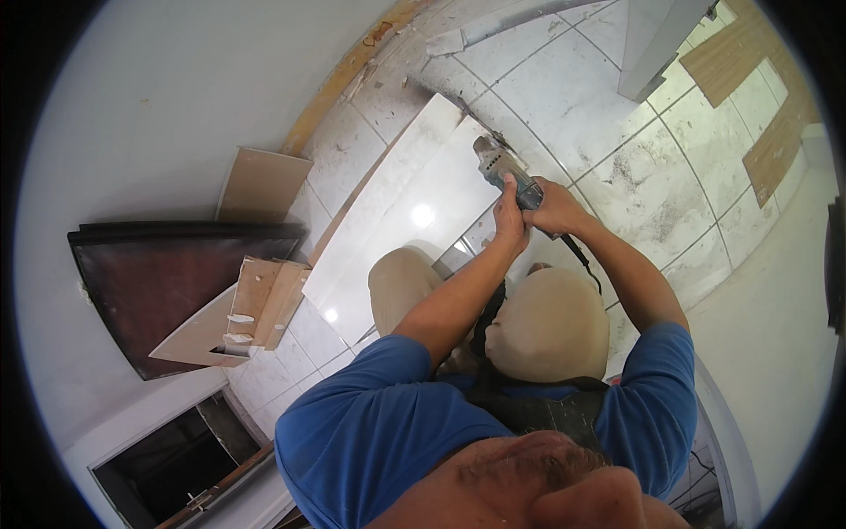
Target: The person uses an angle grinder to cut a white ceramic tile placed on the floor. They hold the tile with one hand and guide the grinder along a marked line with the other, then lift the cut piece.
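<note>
Both my hands are closed around an angle grinder (506, 166) with a green-grey body and a metal head. My left hand (509, 214) wraps its near side, thumb along the top. My right hand (559, 210) grips the rear of the body, where a black cord (582, 257) trails down toward my knee. The grinder's head is at the right edge of a glossy white slab (401, 204) lying on the floor; the disc is hard to make out, and whether it touches the slab I cannot tell. My left knee (401, 280) is beside the slab.
White floor tiles (564, 97) with dark dust spread ahead. Against the left wall lean a dark red framed panel (167, 282), a beige board (260, 183) and wooden pieces (266, 301). Wood-look planks (723, 62) lie far right, near a grey upright panel (650, 48).
</note>
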Demonstrator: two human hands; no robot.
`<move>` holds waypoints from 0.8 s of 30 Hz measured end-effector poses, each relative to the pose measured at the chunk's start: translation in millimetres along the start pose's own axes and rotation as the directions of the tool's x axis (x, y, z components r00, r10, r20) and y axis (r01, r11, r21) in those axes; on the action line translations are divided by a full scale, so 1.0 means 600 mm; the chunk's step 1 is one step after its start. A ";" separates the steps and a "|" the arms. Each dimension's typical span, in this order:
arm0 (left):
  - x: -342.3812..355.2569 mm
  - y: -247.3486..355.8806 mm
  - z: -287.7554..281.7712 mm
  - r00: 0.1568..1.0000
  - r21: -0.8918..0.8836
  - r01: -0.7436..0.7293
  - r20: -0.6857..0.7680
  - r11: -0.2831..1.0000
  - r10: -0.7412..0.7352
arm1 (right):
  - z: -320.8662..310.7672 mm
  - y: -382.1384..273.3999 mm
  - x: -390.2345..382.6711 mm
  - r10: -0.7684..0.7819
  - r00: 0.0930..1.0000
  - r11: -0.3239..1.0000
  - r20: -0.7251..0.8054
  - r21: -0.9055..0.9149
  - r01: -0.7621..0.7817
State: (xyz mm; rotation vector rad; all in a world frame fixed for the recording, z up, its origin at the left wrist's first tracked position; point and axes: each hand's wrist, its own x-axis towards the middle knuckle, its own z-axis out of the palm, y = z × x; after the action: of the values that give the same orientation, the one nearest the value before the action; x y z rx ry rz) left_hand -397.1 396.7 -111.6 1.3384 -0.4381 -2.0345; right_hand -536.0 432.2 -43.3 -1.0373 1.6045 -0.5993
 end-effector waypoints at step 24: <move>0.019 0.011 0.000 0.999 0.092 0.009 -0.034 0.996 -0.006 | 0.026 0.039 0.047 -0.037 0.998 0.999 -0.041 -0.002 0.037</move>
State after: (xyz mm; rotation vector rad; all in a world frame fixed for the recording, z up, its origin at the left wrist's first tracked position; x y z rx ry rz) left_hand -397.8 383.9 -115.6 1.4296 -0.5184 -2.0157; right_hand -529.5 421.4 -81.2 -1.0637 1.6244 -0.6478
